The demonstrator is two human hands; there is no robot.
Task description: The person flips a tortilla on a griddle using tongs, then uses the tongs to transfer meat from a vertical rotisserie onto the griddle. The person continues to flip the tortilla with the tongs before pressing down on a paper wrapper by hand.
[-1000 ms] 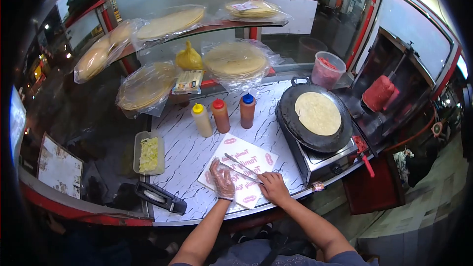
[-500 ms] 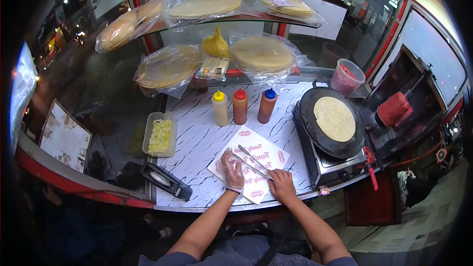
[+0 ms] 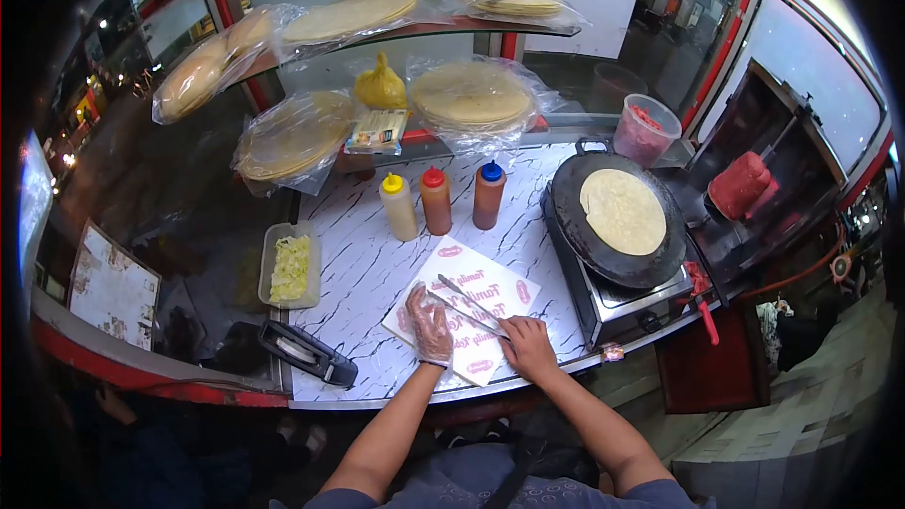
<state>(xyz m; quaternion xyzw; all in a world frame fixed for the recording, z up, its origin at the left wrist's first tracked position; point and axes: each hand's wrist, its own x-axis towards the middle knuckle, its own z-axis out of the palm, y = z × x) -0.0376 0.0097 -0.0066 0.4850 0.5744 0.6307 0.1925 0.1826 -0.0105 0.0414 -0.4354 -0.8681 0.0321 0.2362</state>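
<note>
My left hand (image 3: 431,328), in a clear plastic glove, rests on the left part of the printed paper (image 3: 481,365), fingers loosely curled beside the metal tongs (image 3: 468,300). Whether it grips anything is hard to see. The bare right hand (image 3: 528,347) is closed on the near end of the tongs, which point up and left across the paper. Beyond the paper stand three squeeze bottles with a yellow cap (image 3: 399,209), a red cap (image 3: 436,203) and a blue cap (image 3: 488,198). A flatbread (image 3: 622,212) lies on the black round griddle (image 3: 665,264) at the right.
Shredded lettuce fills a plastic tub (image 3: 316,269) at the left, above a black tape dispenser (image 3: 309,354). Bagged flatbreads (image 3: 471,99) sit on the shelves. A tub of red pieces (image 3: 647,132) stands behind the griddle; red meat (image 3: 740,186) is on a spit at the right.
The camera view has turned slightly, so the counter's items appear further left. Both hands stay at the paper, with the tongs still in my right hand.
</note>
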